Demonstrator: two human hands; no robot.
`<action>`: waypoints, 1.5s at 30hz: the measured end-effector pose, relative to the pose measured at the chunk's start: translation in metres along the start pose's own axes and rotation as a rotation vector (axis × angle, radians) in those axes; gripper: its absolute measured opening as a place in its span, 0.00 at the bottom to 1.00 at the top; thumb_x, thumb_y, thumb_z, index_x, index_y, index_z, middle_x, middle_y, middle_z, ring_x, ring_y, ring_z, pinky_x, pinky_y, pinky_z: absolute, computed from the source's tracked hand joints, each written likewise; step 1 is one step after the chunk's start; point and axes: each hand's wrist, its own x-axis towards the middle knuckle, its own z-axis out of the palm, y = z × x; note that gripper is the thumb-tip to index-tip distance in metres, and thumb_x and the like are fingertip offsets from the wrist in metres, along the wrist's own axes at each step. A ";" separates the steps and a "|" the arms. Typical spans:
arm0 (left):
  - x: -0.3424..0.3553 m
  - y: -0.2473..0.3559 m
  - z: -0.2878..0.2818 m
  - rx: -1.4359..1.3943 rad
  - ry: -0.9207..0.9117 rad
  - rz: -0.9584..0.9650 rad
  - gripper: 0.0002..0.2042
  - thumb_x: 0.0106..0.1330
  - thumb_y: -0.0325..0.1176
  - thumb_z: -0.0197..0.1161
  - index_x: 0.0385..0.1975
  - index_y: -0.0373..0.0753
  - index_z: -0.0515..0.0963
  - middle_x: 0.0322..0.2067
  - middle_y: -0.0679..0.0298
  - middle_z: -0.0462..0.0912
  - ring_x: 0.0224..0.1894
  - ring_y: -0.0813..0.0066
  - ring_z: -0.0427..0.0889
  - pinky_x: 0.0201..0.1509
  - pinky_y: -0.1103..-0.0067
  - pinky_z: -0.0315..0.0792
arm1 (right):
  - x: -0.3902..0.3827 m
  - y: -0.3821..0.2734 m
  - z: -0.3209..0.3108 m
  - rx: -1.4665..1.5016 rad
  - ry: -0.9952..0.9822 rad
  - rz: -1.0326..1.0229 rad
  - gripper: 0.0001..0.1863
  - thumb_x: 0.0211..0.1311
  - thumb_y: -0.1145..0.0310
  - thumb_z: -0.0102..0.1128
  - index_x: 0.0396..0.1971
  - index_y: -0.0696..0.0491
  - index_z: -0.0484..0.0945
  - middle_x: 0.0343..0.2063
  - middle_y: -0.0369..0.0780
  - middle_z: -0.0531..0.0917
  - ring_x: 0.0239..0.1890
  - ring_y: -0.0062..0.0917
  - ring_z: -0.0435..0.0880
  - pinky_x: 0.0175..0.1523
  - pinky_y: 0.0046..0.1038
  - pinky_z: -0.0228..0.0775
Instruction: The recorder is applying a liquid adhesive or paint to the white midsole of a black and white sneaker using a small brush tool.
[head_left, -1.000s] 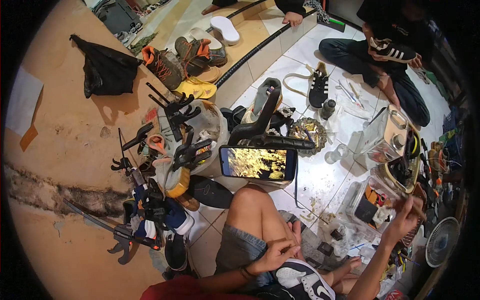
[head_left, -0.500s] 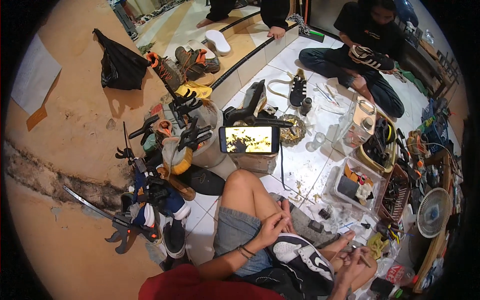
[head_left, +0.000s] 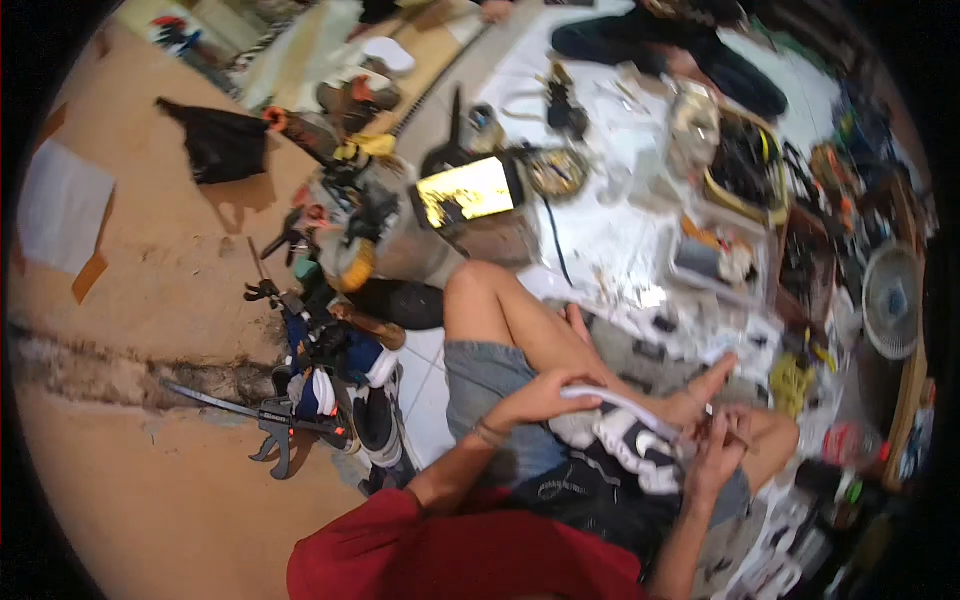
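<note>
My left hand (head_left: 543, 398) is closed on the end of a white sole (head_left: 618, 402) above the black-and-white sneaker (head_left: 640, 450) in my lap. My right hand (head_left: 715, 450), just right of that shoe, grips a small wooden-handled tool (head_left: 738, 432), blurred here, with its tip hard to make out. Dark fabric (head_left: 570, 485) lies under the sneaker. Beyond my raised knee, a phone (head_left: 470, 192) with a bright yellow picture is propped on a block among black clamps.
Clamped shoes (head_left: 320, 390) line my left beside the stained wall. A clear bin (head_left: 755, 235), a yellow basket (head_left: 775, 210) and a fan (head_left: 890, 300) stand to the right. A co-worker's crossed legs (head_left: 740, 75) are across the tiles. Boots (head_left: 350, 100) sit on the step.
The view has dipped and blurred. My left hand has shifted from resting by the sneaker to raising a white sole. My right hand came down from the bins to beside the shoe.
</note>
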 end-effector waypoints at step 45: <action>-0.018 0.097 0.038 0.281 0.165 -0.163 0.14 0.61 0.33 0.68 0.42 0.30 0.81 0.31 0.60 0.85 0.34 0.81 0.81 0.42 0.83 0.74 | -0.040 -0.018 0.057 -0.346 -0.090 -0.179 0.06 0.70 0.76 0.48 0.37 0.64 0.67 0.29 0.40 0.76 0.42 0.30 0.85 0.53 0.29 0.75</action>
